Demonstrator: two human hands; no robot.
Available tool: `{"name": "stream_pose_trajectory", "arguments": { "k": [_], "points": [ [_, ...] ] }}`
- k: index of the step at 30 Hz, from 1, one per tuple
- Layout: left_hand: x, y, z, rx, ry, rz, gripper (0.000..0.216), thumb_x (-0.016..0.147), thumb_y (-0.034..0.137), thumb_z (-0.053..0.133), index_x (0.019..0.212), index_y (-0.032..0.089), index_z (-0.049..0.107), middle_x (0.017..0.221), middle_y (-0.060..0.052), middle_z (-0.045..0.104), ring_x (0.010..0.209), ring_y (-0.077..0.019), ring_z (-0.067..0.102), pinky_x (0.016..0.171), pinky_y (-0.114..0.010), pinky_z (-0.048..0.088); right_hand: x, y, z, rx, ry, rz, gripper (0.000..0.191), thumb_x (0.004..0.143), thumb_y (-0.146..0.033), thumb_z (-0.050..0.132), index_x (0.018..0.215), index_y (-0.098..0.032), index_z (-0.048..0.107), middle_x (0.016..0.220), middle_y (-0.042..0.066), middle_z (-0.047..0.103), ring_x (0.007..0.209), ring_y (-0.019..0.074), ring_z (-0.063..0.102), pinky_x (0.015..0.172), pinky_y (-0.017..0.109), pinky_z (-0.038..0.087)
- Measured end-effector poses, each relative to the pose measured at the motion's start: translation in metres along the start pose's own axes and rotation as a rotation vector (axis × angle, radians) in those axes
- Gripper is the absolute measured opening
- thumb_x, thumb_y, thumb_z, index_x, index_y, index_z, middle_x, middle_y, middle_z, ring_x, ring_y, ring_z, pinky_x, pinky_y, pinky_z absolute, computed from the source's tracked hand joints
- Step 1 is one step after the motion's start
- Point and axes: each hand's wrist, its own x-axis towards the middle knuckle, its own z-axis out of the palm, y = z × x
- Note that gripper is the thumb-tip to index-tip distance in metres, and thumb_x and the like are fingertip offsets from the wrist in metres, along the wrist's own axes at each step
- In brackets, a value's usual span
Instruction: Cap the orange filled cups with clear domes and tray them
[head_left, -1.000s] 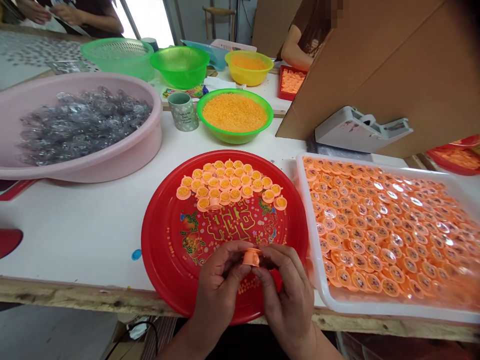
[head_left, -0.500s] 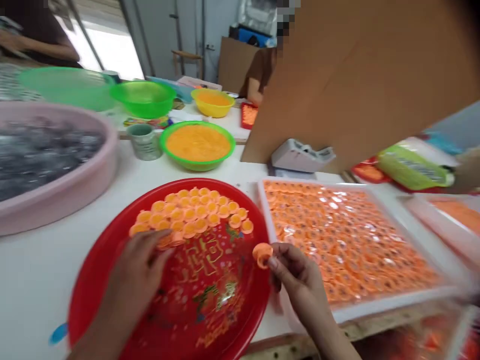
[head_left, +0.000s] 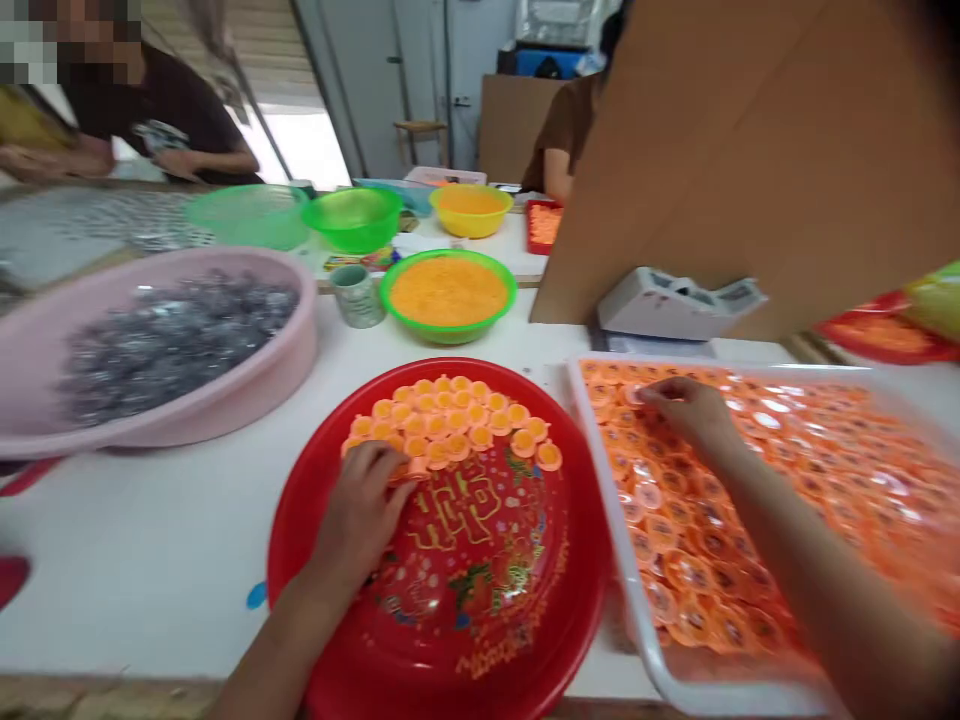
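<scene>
On the round red tray (head_left: 525,650) stands a cluster of small orange plastic cups (head_left: 457,418) with yellow-orange centres. My left hand (head_left: 364,505) is at the cluster's near left edge, its thumb and fingers closed around a small orange cup (head_left: 412,469). To the right, a white rectangular tray (head_left: 628,560) holds a packed layer of shiny orange round pieces (head_left: 686,575) with dark centres. Over its far left part, my right hand (head_left: 694,412) pinches a small orange round piece (head_left: 634,394) at the layer's surface; fingertips partly cover it.
A pink tub (head_left: 296,345) of grey shiny pieces stands left. Behind the red tray are a green bowl (head_left: 450,333) of orange material and a mug (head_left: 357,297). A white dispenser (head_left: 675,310) and a leaning cardboard sheet (head_left: 727,170) stand behind the white tray. Other people sit beyond.
My right hand has moved from the red tray's right edge out over the white tray; the curled orange piece it held is gone from view. My left hand stays at the cluster. The view has shifted left.
</scene>
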Motion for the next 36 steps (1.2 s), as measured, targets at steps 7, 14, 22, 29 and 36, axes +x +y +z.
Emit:
{"name": "stream_pose_trajectory", "arguments": {
  "k": [7, 14, 22, 29, 36],
  "points": [
    [-0.008, 0.008, -0.005, 0.076, -0.069, 0.064, 0.025, 0.095, 0.015, 0.042, 0.085, 0.018, 0.064, 0.101, -0.010, 0.059, 0.096, -0.0236, 0.055, 0.078, -0.036, 0.051, -0.076, -0.012, -0.017, -0.209, -0.024, -0.357, 0.039, 0.080, -0.055, 0.061, 0.094, -0.019, 0.071, 0.074, 0.008, 0.070, 0.058, 0.0177, 0.063, 0.053, 0.031, 0.041],
    [-0.023, 0.010, -0.014, 0.065, -0.196, 0.088, 0.031, 0.095, 0.015, 0.041, 0.085, 0.020, 0.070, 0.086, -0.008, 0.061, 0.081, -0.0220, 0.055, 0.063, -0.032, 0.047, -0.184, -0.001, 0.040, 0.011, -0.282, -0.798, 0.011, 0.093, -0.028, 0.054, 0.095, -0.025, 0.065, 0.086, 0.004, 0.070, 0.071, 0.0172, 0.068, 0.059, 0.025, 0.055],
    [-0.021, -0.003, -0.019, 0.076, -0.142, -0.152, 0.028, 0.087, 0.013, 0.049, 0.111, 0.019, 0.061, 0.106, -0.010, 0.061, 0.100, -0.0265, 0.058, 0.081, -0.039, 0.053, -0.209, -0.004, 0.087, -0.035, -0.548, -0.709, 0.021, 0.092, -0.011, 0.045, 0.086, -0.021, 0.062, 0.078, 0.002, 0.063, 0.063, 0.0151, 0.062, 0.058, 0.025, 0.050],
    [-0.004, -0.003, -0.017, 0.078, -0.271, -0.155, 0.014, 0.087, 0.018, 0.048, 0.094, 0.018, 0.060, 0.098, -0.010, 0.060, 0.098, -0.0273, 0.057, 0.082, -0.039, 0.050, -0.185, -0.013, 0.081, -0.305, -0.470, -0.727, 0.026, 0.083, -0.004, 0.045, 0.089, -0.017, 0.068, 0.084, 0.006, 0.067, 0.071, 0.0175, 0.066, 0.064, 0.027, 0.049],
    [-0.026, 0.000, -0.032, 0.019, -0.275, -0.425, 0.012, 0.080, 0.026, 0.058, 0.091, 0.020, 0.059, 0.097, -0.006, 0.065, 0.090, -0.0261, 0.062, 0.077, -0.037, 0.050, -0.175, -0.008, 0.038, -0.308, -0.602, -0.759, 0.034, 0.082, -0.001, 0.042, 0.079, -0.020, 0.069, 0.078, 0.003, 0.069, 0.070, 0.0158, 0.066, 0.062, 0.025, 0.050]
  ]
}}
